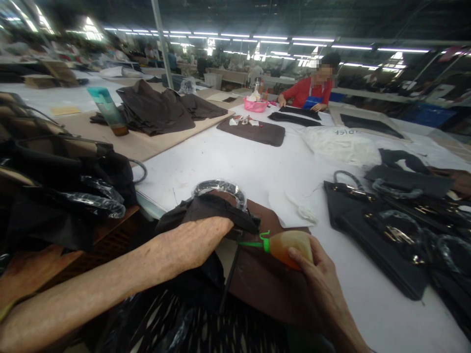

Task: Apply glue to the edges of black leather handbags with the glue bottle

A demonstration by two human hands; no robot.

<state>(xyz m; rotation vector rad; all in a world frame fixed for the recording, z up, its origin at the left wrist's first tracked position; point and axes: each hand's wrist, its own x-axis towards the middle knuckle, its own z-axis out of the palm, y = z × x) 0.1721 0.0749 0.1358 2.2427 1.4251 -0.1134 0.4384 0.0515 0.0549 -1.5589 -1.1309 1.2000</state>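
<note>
My right hand is wrapped round a squeeze bottle holding amber liquid. Its green nozzle points left, with the tip close to the edge of a black handbag. The bag has a plastic-wrapped handle standing up at its top. My left hand grips the bag from the left; its fingertips are hidden by the fabric and the hand itself. Under the bag and the bottle lies a brown sheet on the white table.
Black handbags with wrapped handles lie at right; more dark bags are piled at left. Behind are a teal-capped bottle, dark fabric, a white bag and a pink basket. A person in red works across the table.
</note>
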